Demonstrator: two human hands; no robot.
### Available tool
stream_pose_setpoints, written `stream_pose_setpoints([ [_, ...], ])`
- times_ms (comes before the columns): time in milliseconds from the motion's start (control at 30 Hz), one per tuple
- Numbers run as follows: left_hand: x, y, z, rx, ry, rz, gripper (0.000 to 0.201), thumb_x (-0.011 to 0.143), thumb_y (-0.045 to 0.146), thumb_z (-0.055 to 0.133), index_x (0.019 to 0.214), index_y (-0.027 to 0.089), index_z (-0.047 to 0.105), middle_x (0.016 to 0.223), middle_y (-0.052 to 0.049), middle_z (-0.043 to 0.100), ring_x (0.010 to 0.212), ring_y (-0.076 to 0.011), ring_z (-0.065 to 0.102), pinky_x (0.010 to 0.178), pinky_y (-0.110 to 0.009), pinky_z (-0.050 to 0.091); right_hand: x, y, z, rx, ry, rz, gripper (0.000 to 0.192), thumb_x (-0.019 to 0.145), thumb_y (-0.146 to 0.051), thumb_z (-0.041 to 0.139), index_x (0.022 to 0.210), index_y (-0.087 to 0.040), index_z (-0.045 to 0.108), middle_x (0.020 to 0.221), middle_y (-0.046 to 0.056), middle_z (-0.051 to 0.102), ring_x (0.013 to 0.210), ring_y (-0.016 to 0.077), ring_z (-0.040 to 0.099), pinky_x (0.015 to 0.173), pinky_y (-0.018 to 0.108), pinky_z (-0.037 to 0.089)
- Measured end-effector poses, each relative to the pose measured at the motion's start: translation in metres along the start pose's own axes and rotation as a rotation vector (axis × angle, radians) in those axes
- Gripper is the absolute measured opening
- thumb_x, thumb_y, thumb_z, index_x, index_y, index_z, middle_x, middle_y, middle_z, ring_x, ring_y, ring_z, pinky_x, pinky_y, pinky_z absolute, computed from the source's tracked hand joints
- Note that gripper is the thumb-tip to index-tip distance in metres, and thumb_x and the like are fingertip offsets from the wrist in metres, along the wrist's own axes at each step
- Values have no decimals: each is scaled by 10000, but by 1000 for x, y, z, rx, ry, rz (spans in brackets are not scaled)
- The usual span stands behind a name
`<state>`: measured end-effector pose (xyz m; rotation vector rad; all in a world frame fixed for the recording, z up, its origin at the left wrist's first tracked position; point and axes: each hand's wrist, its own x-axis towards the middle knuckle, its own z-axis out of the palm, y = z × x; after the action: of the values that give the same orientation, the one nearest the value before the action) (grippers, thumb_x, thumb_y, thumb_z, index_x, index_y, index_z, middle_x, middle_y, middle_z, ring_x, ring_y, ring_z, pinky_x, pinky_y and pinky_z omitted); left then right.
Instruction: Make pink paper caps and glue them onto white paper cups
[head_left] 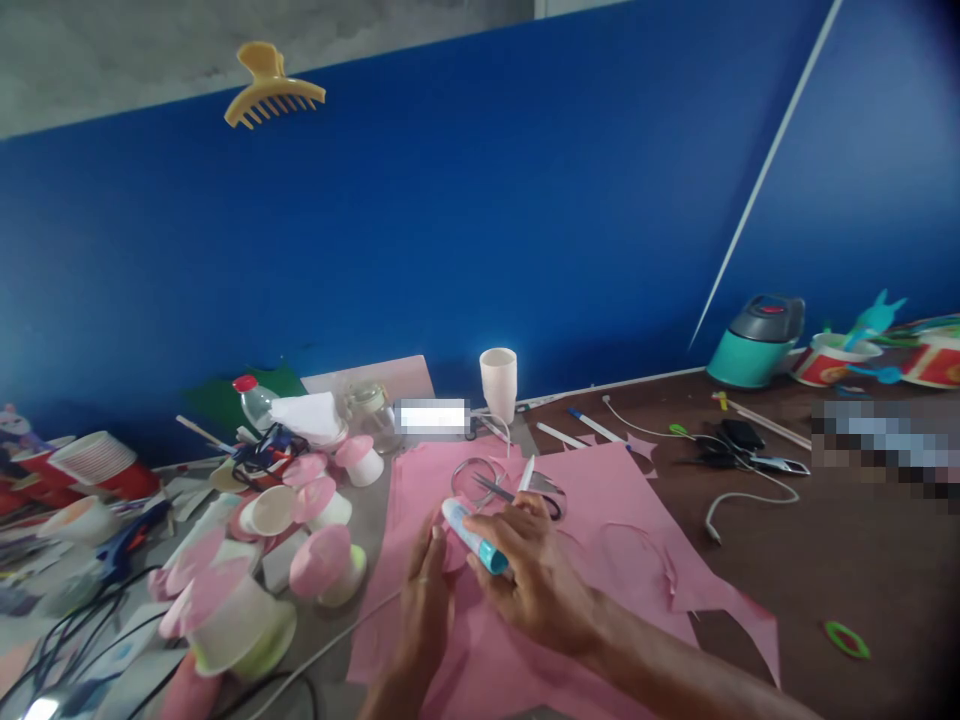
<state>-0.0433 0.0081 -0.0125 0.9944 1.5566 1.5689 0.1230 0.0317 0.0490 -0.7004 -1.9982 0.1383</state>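
My right hand (536, 570) is closed around a glue stick (469, 530) with a pale blue barrel and a teal end, held slantwise over the pink paper sheets (600, 530). Just left of it, my left hand (426, 600) has its fingers together at a small pink paper piece (454, 552), which is partly hidden by the hands and the glue stick. Beyond my right fingers, scissors (495, 488) lie on the pink paper. A white pen (528, 472) is beside them.
Pink-topped paper cups (321, 562) crowd the left, near a red-capped bottle (255, 400). White cups (499, 380) stand by the blue partition (480, 220). To the right are a white cable (757, 492), a teal container (754, 345) and a green ring (847, 640).
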Motion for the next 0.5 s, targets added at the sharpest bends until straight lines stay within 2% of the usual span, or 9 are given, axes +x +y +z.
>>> stream_pose_setpoints([
  [167,0,6,6,-32,2,-119,327,800,390,701,1079,227,747,1305,-96,672,1329,-324,514,1047,-391,472,-1,9,2,-42,8,24,297,897,-108,550,1180,-200,561,839,15,731,713,197,669,807,384,382],
  [267,0,15,6,-45,23,-141,348,776,417,725,1046,200,755,1266,-109,690,1306,-351,529,1043,-427,477,1,18,0,-86,77,77,299,861,-93,555,1138,-202,582,804,21,728,686,213,663,792,391,383],
  [367,1,18,4,-47,45,-64,286,716,375,764,956,219,779,1226,-112,707,1312,-363,524,1056,-412,476,3,21,-3,-38,139,103,262,869,-123,571,1117,-205,586,860,35,752,687,209,675,787,388,394],
  [500,1,18,6,-69,6,-70,320,734,411,736,1018,266,772,1186,-74,727,1288,-353,546,960,-386,542,5,12,-6,35,119,66,298,865,-130,562,1147,-225,574,868,21,756,714,207,693,807,392,404],
])
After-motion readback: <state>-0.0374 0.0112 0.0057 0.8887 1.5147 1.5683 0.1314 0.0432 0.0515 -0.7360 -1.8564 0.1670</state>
